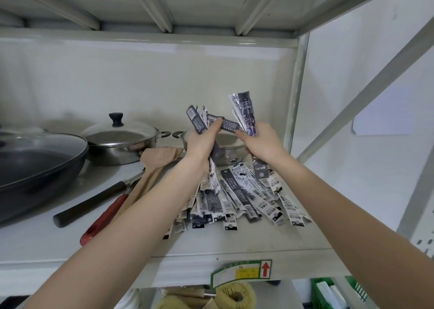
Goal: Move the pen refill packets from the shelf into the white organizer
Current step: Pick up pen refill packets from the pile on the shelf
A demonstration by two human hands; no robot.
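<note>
A heap of dark and white pen refill packets [244,198] lies on the grey metal shelf [211,245], spread toward its front edge. Above the heap, my left hand [202,141] grips a bunch of packets [198,120] that stick up past my fingers and hang down below my wrist. My right hand [263,141] grips another bunch [244,111], standing upright. One packet [229,124] bridges between the two hands. The white organizer is not in view.
A black wok [35,165] and a lidded steel pot [122,139] stand at the left, a second steel pan [225,141] behind my hands. Wooden spatulas [152,165] and a red-handled tool [105,219] lie beside the heap. The shelf's upright post [293,97] is close on the right.
</note>
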